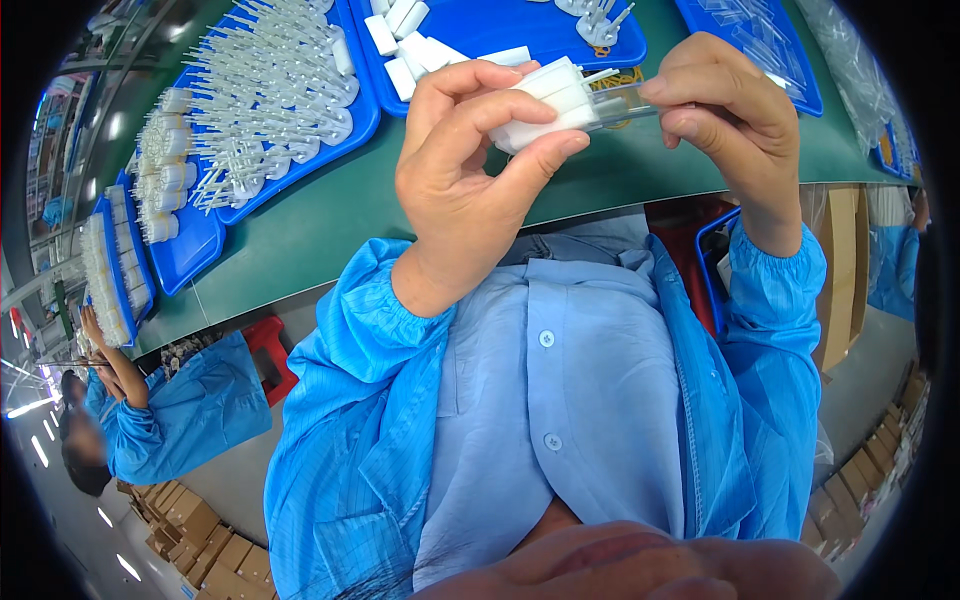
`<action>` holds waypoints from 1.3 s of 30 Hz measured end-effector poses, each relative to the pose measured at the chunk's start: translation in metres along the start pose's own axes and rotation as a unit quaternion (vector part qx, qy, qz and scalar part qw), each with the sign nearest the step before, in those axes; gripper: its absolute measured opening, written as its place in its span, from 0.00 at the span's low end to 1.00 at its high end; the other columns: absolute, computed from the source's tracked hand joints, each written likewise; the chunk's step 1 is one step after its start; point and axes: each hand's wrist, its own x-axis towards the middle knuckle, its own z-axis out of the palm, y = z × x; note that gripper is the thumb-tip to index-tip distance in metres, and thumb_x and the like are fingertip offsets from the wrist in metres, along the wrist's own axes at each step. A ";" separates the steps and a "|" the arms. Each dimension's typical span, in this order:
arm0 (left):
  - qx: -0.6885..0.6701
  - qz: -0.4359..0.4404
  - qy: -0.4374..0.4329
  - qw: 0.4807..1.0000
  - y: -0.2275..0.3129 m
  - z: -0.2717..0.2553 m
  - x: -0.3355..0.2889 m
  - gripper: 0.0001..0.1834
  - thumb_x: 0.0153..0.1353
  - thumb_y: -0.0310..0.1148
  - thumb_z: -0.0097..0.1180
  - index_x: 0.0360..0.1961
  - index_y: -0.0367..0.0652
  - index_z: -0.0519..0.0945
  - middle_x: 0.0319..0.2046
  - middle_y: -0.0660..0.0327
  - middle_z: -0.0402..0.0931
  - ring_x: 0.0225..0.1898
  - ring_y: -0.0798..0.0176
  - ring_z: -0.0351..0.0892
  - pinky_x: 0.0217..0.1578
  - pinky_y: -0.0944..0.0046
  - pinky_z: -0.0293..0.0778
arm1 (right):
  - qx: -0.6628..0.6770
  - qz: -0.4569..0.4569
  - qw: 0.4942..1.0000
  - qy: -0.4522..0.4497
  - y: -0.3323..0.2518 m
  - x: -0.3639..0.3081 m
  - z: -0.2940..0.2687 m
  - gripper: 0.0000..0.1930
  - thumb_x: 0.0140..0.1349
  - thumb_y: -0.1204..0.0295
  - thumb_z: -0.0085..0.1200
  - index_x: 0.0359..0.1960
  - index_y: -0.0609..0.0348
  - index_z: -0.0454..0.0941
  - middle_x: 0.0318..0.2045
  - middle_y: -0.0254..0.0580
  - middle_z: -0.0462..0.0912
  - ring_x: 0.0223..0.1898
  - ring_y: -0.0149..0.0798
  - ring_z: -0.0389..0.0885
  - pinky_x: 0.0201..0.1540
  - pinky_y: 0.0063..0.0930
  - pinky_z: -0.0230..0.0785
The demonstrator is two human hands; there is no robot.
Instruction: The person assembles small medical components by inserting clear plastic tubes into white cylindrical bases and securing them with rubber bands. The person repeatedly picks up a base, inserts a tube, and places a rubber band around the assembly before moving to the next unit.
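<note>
My left hand (455, 150) is closed round a white block-like plastic piece (560, 92), thumb below and fingers over it. Thin white stems and clear strips stick out of the piece's right end. Between the thumb and fingertips of my right hand (728, 115) is the end of a clear plastic strip (622, 107), which reaches to the white piece; whether it sits inside or beside it I cannot tell. Both hands are raised over the green table (640, 172). Just behind the left hand, several loose white blocks (408, 50) lie in a blue tray (480, 22).
At left, another blue tray (352, 135) is crowded with white stemmed parts (275, 85). Stacked white pieces (165, 160) stand farther left. Clear strips (745, 38) fill a tray at the far right. A co-worker in a blue smock (205, 405) is at the left.
</note>
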 end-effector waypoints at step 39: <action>-0.335 -0.329 0.092 0.878 0.009 0.010 -0.006 0.08 0.61 0.21 0.57 0.40 0.34 0.72 0.39 0.51 0.78 0.37 0.64 0.80 0.38 0.68 0.77 | -0.268 -0.042 0.963 0.002 -0.013 0.033 0.043 0.40 0.42 0.62 0.72 0.56 0.64 0.66 0.51 0.57 0.68 0.52 0.57 0.70 0.53 0.44 0.64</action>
